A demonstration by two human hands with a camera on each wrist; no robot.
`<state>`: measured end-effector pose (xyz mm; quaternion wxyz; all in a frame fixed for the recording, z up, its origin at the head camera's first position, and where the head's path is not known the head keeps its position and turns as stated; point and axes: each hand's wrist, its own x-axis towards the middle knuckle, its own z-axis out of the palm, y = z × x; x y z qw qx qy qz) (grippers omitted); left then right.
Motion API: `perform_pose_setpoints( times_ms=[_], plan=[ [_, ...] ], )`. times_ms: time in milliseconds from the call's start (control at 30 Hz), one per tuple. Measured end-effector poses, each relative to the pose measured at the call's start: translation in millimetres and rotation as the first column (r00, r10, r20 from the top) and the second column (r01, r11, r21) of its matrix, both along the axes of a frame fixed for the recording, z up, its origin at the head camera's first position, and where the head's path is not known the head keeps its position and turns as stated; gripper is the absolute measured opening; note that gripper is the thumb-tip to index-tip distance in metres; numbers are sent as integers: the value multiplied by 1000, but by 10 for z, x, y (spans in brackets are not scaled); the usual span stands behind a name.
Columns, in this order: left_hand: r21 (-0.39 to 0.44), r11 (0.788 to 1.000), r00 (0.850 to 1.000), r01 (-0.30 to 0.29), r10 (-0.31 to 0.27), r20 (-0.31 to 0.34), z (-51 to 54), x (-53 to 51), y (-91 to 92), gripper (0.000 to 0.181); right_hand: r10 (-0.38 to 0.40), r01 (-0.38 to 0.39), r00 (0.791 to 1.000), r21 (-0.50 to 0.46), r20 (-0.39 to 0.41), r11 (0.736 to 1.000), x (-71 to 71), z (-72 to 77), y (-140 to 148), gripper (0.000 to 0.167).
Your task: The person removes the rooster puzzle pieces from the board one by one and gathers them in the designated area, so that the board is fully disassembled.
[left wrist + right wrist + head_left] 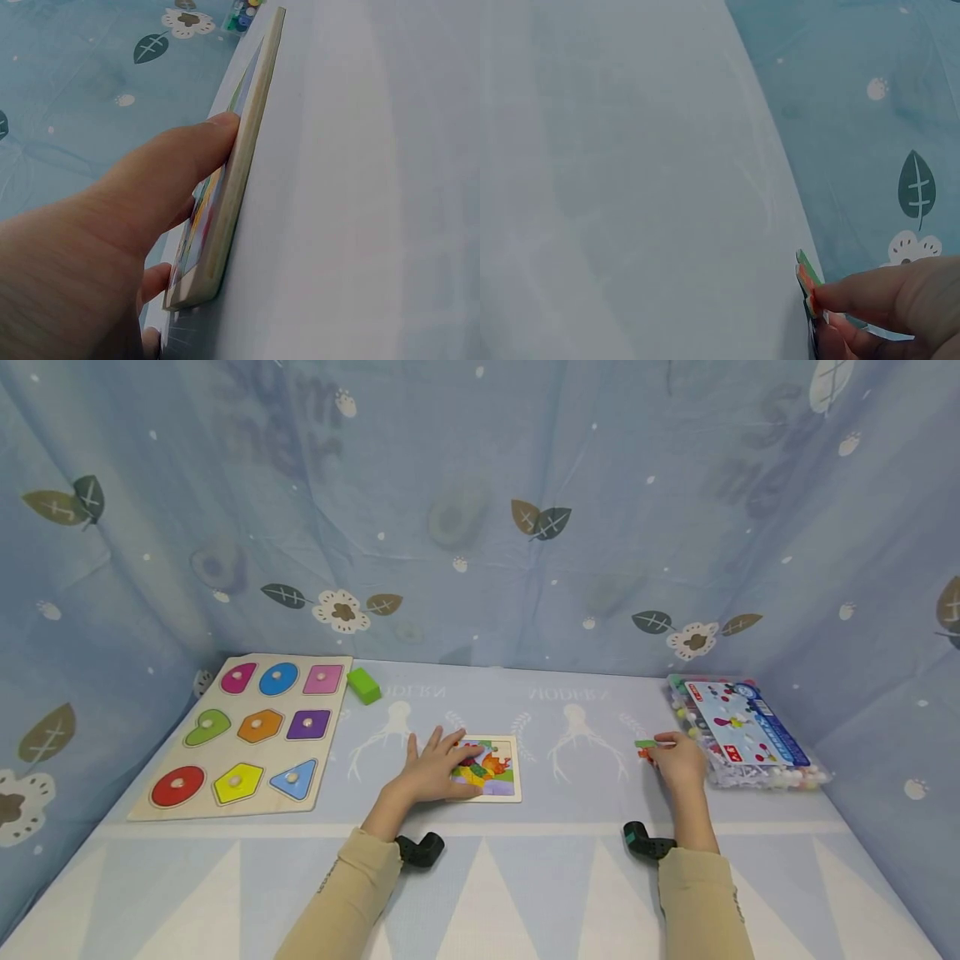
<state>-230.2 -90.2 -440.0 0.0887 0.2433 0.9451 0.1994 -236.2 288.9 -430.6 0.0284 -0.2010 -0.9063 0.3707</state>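
My left hand rests with spread fingers on the left part of a small jigsaw puzzle in a pale wooden frame. In the left wrist view, its thumb lies across the frame's near edge, and the other fingers touch the far side. Some of the picture is hidden beneath this hand. Off to the right, my right hand pinches a small green and orange puzzle piece between thumb and fingertips. The right wrist view shows this puzzle piece tilted, almost edge-on, partly covered by the fingers.
A wooden shape board with coloured knobbed pieces lies at the left. Beside its upper right corner sits a green block. A clear box of beads with a printed label stands right of my right hand. Patterned curtain surrounds the table.
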Motion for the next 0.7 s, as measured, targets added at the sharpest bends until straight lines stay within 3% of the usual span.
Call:
perform_pose_setpoints(
  times_ms=[200,367,533,700],
  plan=[
    [-5,1000,1000,-3,3,4,-10,-8,3,67,-30,31,999,45,-15,999,-17,-34,3,28],
    [-3,1000,1000,-2,2,3,-20,-16,1,67,-33,35,997,27,-62,999,-24,-38,-8,28],
    [5,1000,1000,2,-2,3,-21,-15,-4,67,-23,7,992,-129,-125,992,-68,-44,-51,30],
    [8,1000,1000,1,-1,4,-22,-12,-7,68,-4,-28,995,-305,-103,952,-102,-24,-136,35]
  ],
)
